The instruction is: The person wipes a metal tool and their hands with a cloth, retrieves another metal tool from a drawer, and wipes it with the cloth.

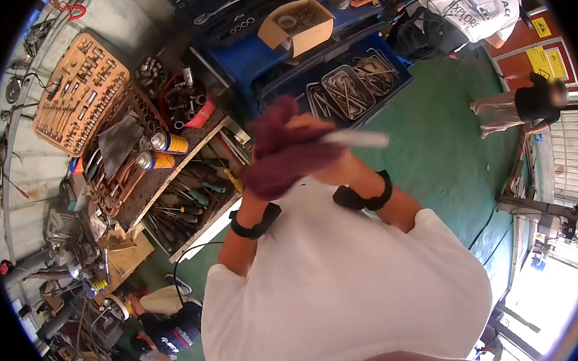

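A maroon cloth (288, 171) is bunched around both hands at chest height. My left hand (306, 125) is closed in its folds, mostly covered, with some blurred fingers showing above. My right hand (336, 170) is closed on the cloth's right side. From between the hands a silver-grey, rod-like tool (359, 139) sticks out to the right. Motion blur and the cloth hide its other end and its exact kind. Both wrists wear black bands.
Ahead, a blue tool cabinet has an open drawer (370, 101) of spanners and a cardboard box (297, 26) on top. Leftward stand a bench with spray cans (169, 142) and an orange socket case (82, 93). Other people (536, 102) are at right, upper right and lower left.
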Demonstrator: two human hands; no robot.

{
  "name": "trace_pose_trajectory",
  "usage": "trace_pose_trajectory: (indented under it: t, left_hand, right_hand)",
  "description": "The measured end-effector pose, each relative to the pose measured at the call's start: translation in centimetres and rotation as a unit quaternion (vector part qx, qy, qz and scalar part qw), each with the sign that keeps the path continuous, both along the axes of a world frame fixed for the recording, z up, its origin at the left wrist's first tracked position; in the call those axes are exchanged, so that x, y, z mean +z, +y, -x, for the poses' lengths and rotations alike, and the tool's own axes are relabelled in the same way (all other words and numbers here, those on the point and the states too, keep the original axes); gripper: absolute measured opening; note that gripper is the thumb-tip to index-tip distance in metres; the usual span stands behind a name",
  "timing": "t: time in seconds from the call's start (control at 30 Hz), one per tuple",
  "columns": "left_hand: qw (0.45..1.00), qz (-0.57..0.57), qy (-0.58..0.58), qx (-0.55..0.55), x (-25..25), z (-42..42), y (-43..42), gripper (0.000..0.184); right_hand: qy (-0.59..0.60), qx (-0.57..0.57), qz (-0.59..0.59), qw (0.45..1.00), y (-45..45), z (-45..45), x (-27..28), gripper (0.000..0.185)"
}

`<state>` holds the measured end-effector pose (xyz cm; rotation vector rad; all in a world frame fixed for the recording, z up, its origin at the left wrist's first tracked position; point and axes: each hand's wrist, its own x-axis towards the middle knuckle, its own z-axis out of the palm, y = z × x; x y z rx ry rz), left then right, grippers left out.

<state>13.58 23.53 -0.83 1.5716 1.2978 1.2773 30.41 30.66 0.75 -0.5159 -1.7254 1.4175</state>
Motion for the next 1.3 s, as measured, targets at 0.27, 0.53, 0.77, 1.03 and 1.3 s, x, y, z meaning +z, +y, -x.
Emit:
trace_pose_trajectory:
  t: [0.27, 0.53, 0.77, 1.03, 1.3]
  left_hand:
    - [1.0, -0.01, 0.023, -0.005, -0.6, 0.9, -0.4, 0.039]
    - [0.923, 0.151, -0.348, -0.059, -3.0, -0.2, 0.8, 0.049]
    - [0.978, -0.102, -0.038, -0.177, -3.6, 1.6, 1.4, 0.054]
    - [0.988, -0.005, -0.128, -0.09, -2.3, 0.0, 0.1, 0.061]
    - [0.991, -0.001, -0.049, -0.124, -2.3, 0.3, 1.9, 0.068]
  right_hand:
    - [-0.029, -0.022, 0.003, 0.999, -0.3, -1.7, -1.4, 0.045]
    - [0.071, -0.02, -0.015, 0.997, 0.9, 0.2, -2.8, 0.041]
    - [-0.167, -0.12, -0.275, 0.939, 1.2, -0.7, 0.4, 0.011]
    - [0.102, 0.047, 0.121, 0.986, 0.6, 0.4, 2.3, 0.057]
    - [-0.008, -0.158, -0.061, 0.985, 1.7, -0.7, 4.2, 0.031]
